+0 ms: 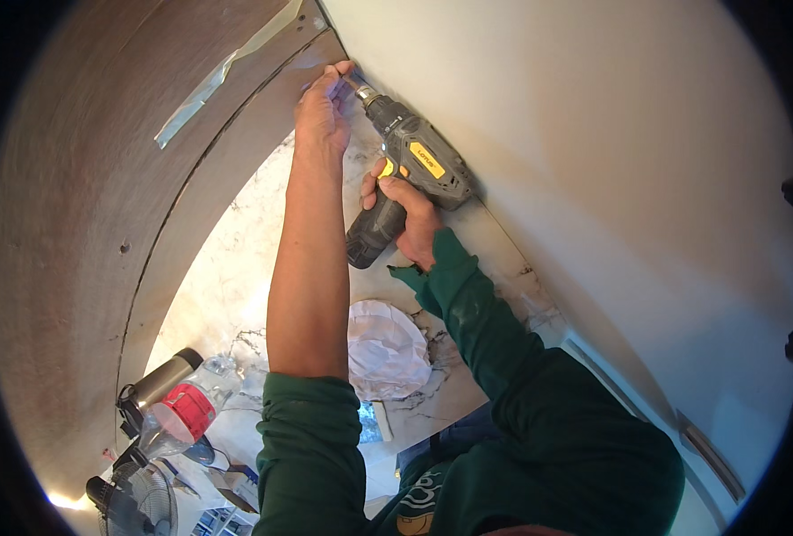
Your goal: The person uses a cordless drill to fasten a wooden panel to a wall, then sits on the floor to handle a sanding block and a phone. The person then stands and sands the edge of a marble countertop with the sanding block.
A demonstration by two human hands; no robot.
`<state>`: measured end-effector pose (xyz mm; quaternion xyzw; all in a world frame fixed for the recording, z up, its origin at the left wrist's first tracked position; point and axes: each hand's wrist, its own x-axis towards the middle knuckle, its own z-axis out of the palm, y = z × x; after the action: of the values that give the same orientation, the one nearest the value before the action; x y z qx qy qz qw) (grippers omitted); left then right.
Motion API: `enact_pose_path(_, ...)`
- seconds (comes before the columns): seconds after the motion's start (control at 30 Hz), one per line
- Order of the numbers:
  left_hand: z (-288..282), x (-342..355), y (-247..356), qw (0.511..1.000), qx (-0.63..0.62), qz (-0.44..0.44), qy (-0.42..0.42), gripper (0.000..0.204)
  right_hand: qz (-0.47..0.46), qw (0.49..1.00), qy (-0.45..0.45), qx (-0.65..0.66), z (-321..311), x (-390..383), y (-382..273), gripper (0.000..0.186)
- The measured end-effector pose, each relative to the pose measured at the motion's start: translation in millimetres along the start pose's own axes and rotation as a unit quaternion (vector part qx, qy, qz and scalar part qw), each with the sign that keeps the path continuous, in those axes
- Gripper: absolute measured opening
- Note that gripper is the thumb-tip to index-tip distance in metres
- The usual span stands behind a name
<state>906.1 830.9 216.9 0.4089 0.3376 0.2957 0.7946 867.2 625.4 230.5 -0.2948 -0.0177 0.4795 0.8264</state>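
Down at the near left, a fan (137, 505), a steel flask (159, 382) and a plastic bottle (191, 413) sit on the marble floor (226, 286), well apart from your work. Further in, tape (201, 89) runs along the wooden panel (66, 205). Your left hand (322, 114) reaches far up, fingertips pinched at the drill tip, apparently steadying a screw too small to make out. Just right, your right hand (405, 219) is closed around the grip of the drill (410, 170), angling it into the corner beside the white wall (611, 179).
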Motion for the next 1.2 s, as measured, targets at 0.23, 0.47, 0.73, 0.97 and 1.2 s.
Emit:
enact_pose_path(0.23, 2.6, -2.2, 0.1, 1.000, -0.008, 0.011, -0.009, 0.022, -0.027, 1.000, 0.009, -0.012, -1.1, 1.4, 2.0, 0.016)
enact_pose_path(0.47, 4.2, -2.3, -1.3, 1.000, -0.020, 0.010, 0.007, 0.023, -0.013, 1.000, 0.002, -0.019, -2.7, 2.1, 2.0, 0.019)
enact_pose_path(0.73, 7.1, -7.2, 1.3, 1.000, -0.009, 0.004, 0.010, 0.022, -0.019, 1.000, -0.004, -0.017, -2.3, 0.6, 3.2, 0.018)
enact_pose_path(0.97, 6.1, -3.5, -0.1, 1.000, -0.014, 0.015, -0.004, 0.023, -0.017, 1.000, 0.004, -0.021, -2.1, 2.6, 2.6, 0.017)
enact_pose_path(1.2, -12.3, -56.5, 1.5, 0.963, 0.181, 0.152, 0.126, 0.040, -0.024, 0.999, 0.017, -0.024, 2.8, 2.3, 0.2, 0.018)
